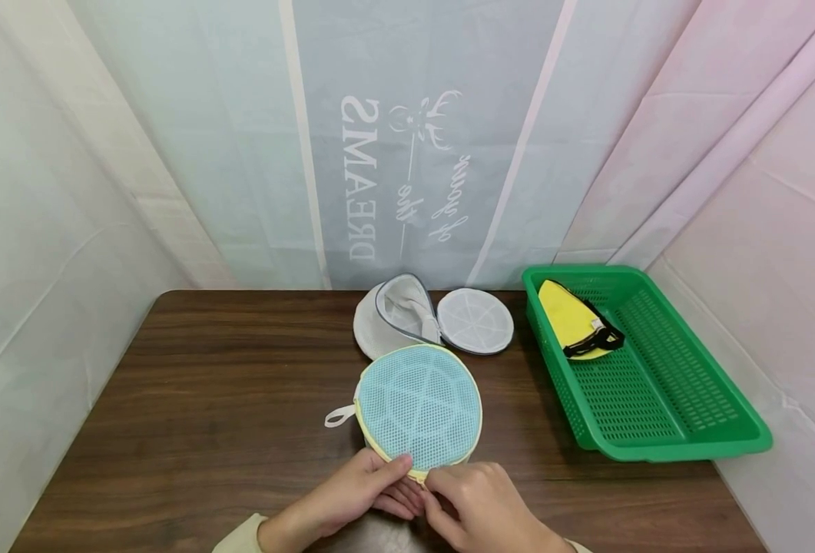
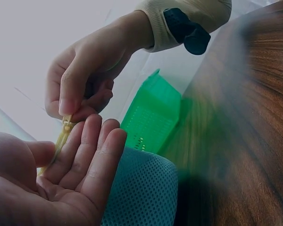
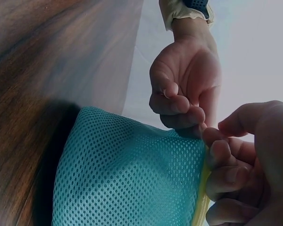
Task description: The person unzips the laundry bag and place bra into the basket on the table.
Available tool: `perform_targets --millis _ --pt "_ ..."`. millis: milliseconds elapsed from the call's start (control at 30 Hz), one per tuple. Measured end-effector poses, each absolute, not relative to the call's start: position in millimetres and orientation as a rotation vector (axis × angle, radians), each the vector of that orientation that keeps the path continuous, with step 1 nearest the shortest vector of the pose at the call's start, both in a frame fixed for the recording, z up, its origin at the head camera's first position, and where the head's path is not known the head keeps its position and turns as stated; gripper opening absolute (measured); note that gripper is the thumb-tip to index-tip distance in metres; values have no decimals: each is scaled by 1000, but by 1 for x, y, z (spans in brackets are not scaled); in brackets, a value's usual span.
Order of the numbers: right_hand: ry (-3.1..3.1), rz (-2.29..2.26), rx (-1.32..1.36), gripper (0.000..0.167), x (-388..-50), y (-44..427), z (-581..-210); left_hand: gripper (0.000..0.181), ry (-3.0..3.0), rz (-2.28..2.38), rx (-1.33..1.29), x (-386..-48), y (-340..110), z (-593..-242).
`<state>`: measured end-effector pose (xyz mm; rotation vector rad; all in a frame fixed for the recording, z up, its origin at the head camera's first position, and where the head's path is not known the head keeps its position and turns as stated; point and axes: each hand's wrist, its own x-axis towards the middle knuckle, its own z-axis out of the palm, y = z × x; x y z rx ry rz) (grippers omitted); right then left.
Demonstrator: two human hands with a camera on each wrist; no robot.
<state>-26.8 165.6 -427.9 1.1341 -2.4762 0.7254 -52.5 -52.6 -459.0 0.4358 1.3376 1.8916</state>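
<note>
A round blue mesh bag (image 1: 419, 407) with a yellow zipper rim and a white loop (image 1: 339, 416) stands near the table's front. My left hand (image 1: 359, 491) pinches its near rim, thumb on top and fingers beneath. Beside it my right hand (image 1: 483, 503) pinches the yellow zipper pull (image 2: 67, 119), seen in the left wrist view between thumb and finger. The bag's blue mesh side (image 3: 127, 174) hangs below the rim in the right wrist view.
Behind the bag lie an open white mesh bag (image 1: 376, 322) and its round white lid (image 1: 476, 321). At the right, a green basket (image 1: 677, 453) holds a yellow item with black straps (image 1: 569, 319). Curtains surround the wooden table (image 1: 207, 399).
</note>
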Motion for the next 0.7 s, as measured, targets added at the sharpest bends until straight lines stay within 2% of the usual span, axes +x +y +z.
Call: perform_targets --millis 700 --pt "-2498 675 1085 40 -29 169 -424 55 1335 1862 414 -54 -54 -456"
